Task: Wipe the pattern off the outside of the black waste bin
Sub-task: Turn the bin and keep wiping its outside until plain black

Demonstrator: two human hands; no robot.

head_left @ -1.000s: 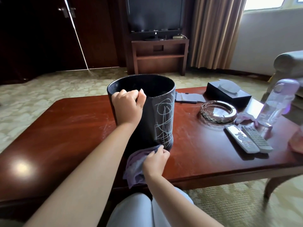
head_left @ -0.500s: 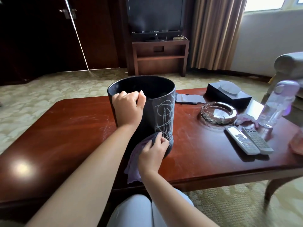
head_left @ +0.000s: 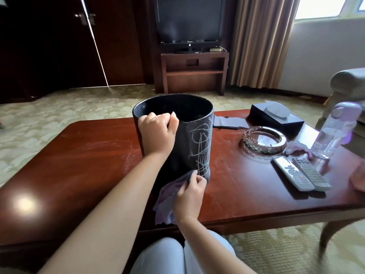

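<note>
A black waste bin (head_left: 183,153) stands upright on the red-brown wooden table (head_left: 79,165). White scribbled lines (head_left: 200,147) cover its right side, from near the rim down to the base. My left hand (head_left: 158,133) grips the near rim of the bin, fingers curled over the edge. My right hand (head_left: 190,194) holds a purple cloth (head_left: 167,200) and presses its upper corner against the bin's lower wall, beside the bottom of the scribble. The rest of the cloth hangs down toward the table's front edge.
To the right on the table lie a glass ashtray (head_left: 264,140), two remote controls (head_left: 302,174), a black tissue box (head_left: 276,118), a clear bottle with a purple cap (head_left: 333,129) and a small crumpled purple cloth (head_left: 296,147). Grey papers and a pen (head_left: 227,123) lie behind the bin.
My right hand with the cloth rose a little up the bin's lower wall, then dropped back toward the base. My left hand kept its grip on the rim.
</note>
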